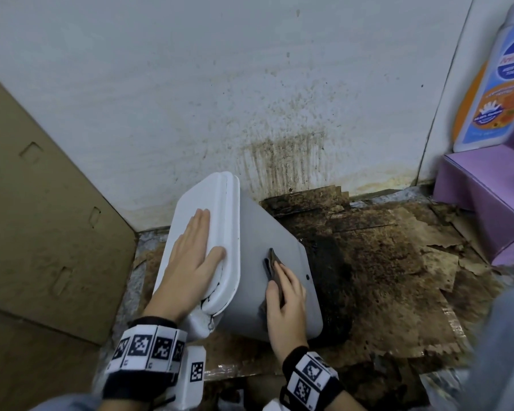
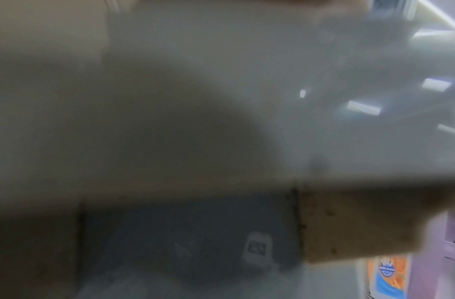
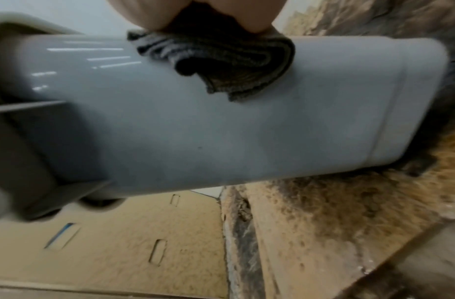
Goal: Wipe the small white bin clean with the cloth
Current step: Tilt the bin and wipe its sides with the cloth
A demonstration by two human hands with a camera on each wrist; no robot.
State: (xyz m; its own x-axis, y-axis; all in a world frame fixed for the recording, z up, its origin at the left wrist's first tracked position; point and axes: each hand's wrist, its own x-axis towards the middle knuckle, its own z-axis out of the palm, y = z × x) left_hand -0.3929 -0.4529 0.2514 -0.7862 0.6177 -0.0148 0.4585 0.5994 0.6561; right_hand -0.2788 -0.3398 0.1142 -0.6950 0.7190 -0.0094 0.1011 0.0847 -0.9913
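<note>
Head view | my left grip released, flat on lid of small white bin | right grip grasping cloth against its side

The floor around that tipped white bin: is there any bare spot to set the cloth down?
Widest free patch: the stained cardboard floor between the bin and the purple box, right of it. Left, only a narrow strip separates the bin from the big cardboard box. The wall closes off the back.
</note>
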